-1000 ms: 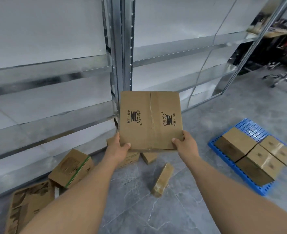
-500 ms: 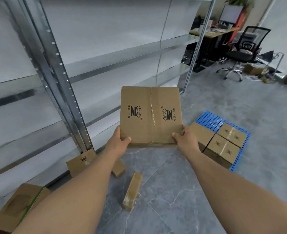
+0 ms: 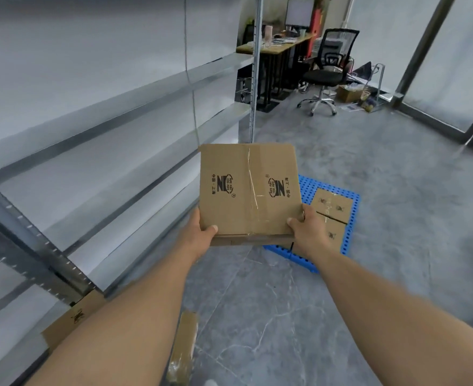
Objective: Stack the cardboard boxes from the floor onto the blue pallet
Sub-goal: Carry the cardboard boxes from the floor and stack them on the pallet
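Observation:
I hold a taped cardboard box (image 3: 248, 190) with black printed logos in front of me, above the floor. My left hand (image 3: 200, 236) grips its near left corner, thumb on top. My right hand (image 3: 306, 232) grips its near right corner the same way. Beyond and below the box lies the blue pallet (image 3: 307, 188), partly hidden by it. Cardboard boxes (image 3: 332, 208) sit on the pallet. A narrow taped box (image 3: 182, 349) lies on the floor between my forearms, and another box (image 3: 75, 316) sits by the rack foot at the left.
Metal shelving (image 3: 90, 121) runs along the left with an upright post (image 3: 35, 246) close by. An office chair (image 3: 325, 73), a desk (image 3: 274, 45) and floor clutter stand at the far end. Grey floor (image 3: 396, 218) spreads right of the pallet.
The view has swung to the right with the box still held in both hands. The pallet now sits directly beyond the box; the floor boxes have slipped to the lower left.

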`<state>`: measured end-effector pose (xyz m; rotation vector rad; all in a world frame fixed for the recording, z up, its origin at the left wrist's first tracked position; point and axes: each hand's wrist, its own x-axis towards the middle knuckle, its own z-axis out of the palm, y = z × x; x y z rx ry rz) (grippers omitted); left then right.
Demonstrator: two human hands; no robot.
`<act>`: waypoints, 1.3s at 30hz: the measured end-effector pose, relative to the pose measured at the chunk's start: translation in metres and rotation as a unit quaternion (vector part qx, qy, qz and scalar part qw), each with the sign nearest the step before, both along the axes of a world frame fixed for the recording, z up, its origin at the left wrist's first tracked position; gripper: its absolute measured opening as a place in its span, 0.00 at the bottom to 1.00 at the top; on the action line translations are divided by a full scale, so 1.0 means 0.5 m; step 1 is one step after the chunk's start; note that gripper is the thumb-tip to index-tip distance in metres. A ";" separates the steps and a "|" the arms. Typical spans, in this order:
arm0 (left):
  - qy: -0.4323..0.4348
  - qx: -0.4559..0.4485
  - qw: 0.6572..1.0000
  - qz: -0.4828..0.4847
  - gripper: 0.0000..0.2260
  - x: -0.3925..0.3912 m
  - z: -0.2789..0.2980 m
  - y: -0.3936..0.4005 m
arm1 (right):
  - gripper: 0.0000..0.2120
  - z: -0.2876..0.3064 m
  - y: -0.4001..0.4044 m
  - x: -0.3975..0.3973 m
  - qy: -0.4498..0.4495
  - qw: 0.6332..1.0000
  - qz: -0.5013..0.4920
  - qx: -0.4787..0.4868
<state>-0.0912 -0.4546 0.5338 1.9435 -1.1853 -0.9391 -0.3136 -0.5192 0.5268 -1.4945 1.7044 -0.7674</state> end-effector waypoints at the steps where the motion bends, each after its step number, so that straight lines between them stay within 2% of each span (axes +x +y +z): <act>1: 0.000 0.003 1.000 -0.009 0.26 -0.006 -0.003 -0.024 | 0.20 -0.004 -0.015 -0.009 -0.001 1.000 -0.009 0.001; 9: 0.003 0.017 0.997 -0.073 0.27 -0.025 -0.019 -0.249 | 0.19 -0.032 -0.193 -0.037 -0.026 0.997 -0.064 0.022; 17: 0.001 0.034 0.993 -0.117 0.28 0.025 -0.016 -0.524 | 0.21 -0.023 -0.417 0.009 -0.004 0.992 -0.116 0.039; 22: 0.006 0.036 0.990 -0.133 0.30 0.049 -0.016 -0.679 | 0.18 -0.020 -0.545 0.031 -0.007 0.990 -0.142 0.025; 31: 0.021 0.043 0.991 -0.125 0.29 0.070 -0.010 -0.861 | 0.22 -0.028 -0.742 0.051 0.028 0.991 -0.126 0.028; 39: 0.025 0.032 0.994 -0.101 0.27 0.045 0.000 -1.039 | 0.24 -0.039 -0.957 0.030 -0.015 0.993 -0.110 0.033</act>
